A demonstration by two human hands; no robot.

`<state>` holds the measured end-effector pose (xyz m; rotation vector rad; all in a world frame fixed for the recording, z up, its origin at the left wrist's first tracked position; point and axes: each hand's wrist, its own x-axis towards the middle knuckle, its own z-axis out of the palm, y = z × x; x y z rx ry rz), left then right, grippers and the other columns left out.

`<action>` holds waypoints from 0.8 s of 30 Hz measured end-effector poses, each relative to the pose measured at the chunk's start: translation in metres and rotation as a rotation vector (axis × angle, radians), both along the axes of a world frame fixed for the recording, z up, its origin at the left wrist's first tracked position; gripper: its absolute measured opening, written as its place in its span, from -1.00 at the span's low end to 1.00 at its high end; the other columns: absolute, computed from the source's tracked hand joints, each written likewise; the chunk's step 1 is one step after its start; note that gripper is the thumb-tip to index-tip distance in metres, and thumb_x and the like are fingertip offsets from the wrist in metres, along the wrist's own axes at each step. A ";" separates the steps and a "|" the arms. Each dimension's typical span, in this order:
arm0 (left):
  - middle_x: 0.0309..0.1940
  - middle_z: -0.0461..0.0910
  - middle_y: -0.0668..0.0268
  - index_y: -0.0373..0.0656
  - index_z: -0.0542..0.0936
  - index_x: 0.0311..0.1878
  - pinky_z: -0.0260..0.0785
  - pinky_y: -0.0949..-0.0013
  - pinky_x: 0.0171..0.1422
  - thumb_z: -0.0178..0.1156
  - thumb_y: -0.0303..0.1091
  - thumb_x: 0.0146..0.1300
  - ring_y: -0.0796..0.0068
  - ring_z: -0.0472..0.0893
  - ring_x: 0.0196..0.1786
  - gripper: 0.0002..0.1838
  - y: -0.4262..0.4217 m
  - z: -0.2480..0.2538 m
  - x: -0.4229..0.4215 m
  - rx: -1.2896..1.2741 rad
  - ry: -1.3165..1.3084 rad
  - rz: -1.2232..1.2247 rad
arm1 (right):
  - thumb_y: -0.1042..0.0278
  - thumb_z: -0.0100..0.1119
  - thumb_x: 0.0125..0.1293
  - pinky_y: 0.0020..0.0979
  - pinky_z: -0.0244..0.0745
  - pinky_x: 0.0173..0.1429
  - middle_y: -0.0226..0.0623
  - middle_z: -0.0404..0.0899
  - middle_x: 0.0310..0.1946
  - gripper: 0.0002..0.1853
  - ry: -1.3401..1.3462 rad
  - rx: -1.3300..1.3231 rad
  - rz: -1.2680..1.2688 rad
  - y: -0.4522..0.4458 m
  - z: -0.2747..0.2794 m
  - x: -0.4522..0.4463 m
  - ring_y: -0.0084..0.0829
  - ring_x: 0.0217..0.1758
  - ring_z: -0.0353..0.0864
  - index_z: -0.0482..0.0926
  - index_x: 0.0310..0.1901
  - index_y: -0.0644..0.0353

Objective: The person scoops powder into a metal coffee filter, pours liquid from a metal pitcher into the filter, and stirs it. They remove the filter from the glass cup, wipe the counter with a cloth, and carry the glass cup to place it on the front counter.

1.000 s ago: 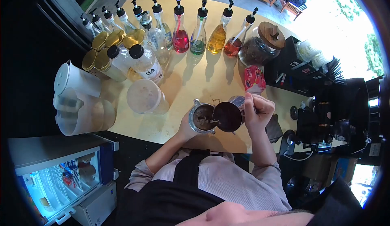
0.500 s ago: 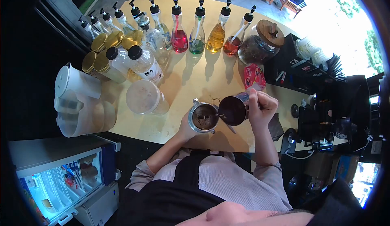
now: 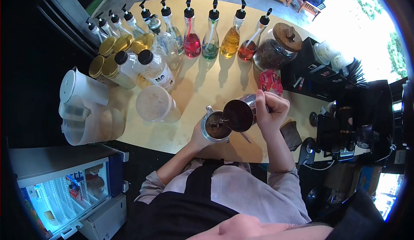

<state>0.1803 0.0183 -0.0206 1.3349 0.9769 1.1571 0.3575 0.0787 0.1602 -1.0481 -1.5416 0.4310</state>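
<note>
My left hand [image 3: 199, 136] is wrapped round a round metal cup [image 3: 205, 132] with small side lugs, and dark brown liquid with some froth shows inside. My right hand [image 3: 271, 108] grips the handle of a metal pitcher [image 3: 239, 115], dark inside, tilted towards the cup. The pitcher's lip is at the cup's right rim, and a thin stream runs between them. Under the pitcher, the end of a thin stick-like item [image 3: 246, 137] shows on the wooden table [image 3: 202, 94].
Pump bottles with coloured syrups [image 3: 192, 45] line the far edge. Gold-lidded jars [image 3: 123, 42], clear bottles [image 3: 157, 69] and a lidded tub [image 3: 154, 104] stand left, beside plastic pitchers [image 3: 92, 123]. Right are a wooden-lidded jar [image 3: 274, 52], a red packet [image 3: 271, 82] and a black organizer [image 3: 308, 67].
The metal pitcher and my right hand first moved right, away from the cup, then back left over its right rim. My left hand has stayed round the cup.
</note>
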 end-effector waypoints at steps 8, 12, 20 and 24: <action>0.01 0.61 0.21 -0.27 0.44 0.20 0.49 0.34 0.16 0.63 -0.27 -0.22 0.41 0.65 0.02 -0.15 0.000 -0.001 0.005 0.065 -0.026 0.064 | 0.63 0.15 0.21 -0.47 -0.08 -0.63 -0.40 0.14 -0.84 -0.57 -0.003 0.004 0.002 -0.013 -0.005 0.011 -0.64 -0.77 0.08 0.25 -0.78 0.30; 0.02 0.61 0.20 -0.28 0.44 0.19 0.49 0.34 0.16 0.62 -0.27 -0.20 0.40 0.65 0.03 -0.16 0.001 -0.006 0.002 0.082 0.056 0.049 | 0.56 0.13 0.29 -0.49 -0.08 -0.59 -0.47 0.17 -0.82 -0.53 0.114 -0.092 -0.071 -0.015 -0.019 0.019 -0.71 -0.71 0.07 0.23 -0.77 0.27; 0.03 0.61 0.19 -0.26 0.44 0.21 0.49 0.32 0.16 0.61 -0.27 -0.18 0.38 0.64 0.05 -0.17 -0.001 -0.009 -0.001 0.091 0.144 0.072 | 0.36 0.12 0.39 -0.56 0.00 -0.53 -0.63 0.28 -0.73 -0.54 0.733 -0.346 -0.155 0.002 -0.123 0.050 -0.76 -0.66 0.12 0.32 -0.72 0.08; 0.04 0.61 0.19 -0.26 0.43 0.21 0.49 0.32 0.16 0.61 -0.26 -0.17 0.38 0.64 0.05 -0.17 -0.001 -0.009 0.000 0.104 0.146 0.067 | 0.30 0.17 0.36 -0.56 0.04 -0.53 -0.60 0.31 -0.72 -0.52 0.808 -0.424 -0.308 0.003 -0.167 0.056 -0.74 -0.67 0.18 0.29 -0.73 0.05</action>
